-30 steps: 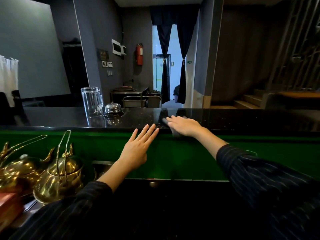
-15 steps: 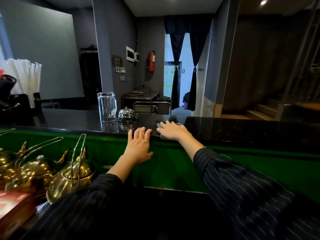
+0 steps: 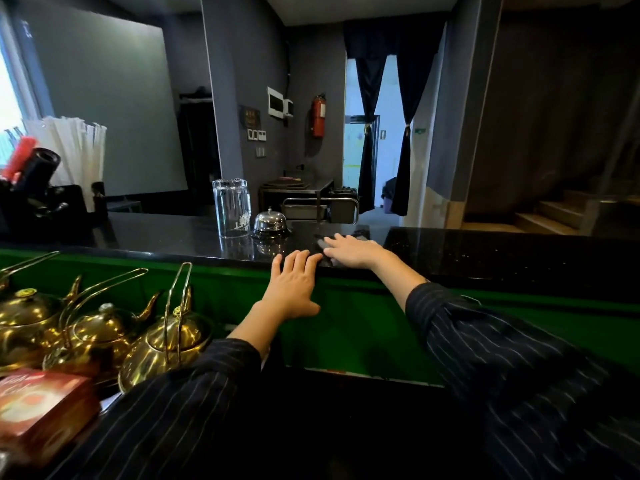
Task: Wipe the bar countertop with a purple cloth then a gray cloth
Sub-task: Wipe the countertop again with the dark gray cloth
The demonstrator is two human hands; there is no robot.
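The black speckled bar countertop (image 3: 485,251) runs across the view above a green front panel. My right hand (image 3: 353,251) lies flat on it, pressing down a dark cloth (image 3: 322,244) whose edges show around the fingers; its colour is hard to tell in the dim light. My left hand (image 3: 294,282) rests with its fingers flat on the counter's near edge, just left of the right hand, holding nothing.
An upturned clear glass (image 3: 232,207) and a chrome service bell (image 3: 270,221) stand on the counter left of my hands. Brass teapots (image 3: 166,337) and a red box (image 3: 38,407) sit low at the left. Straws and black holders (image 3: 45,188) are at the far left.
My right hand has slid the cloth leftward toward the bell. My left hand has come down from the air onto the counter edge. The camera view has shifted left.
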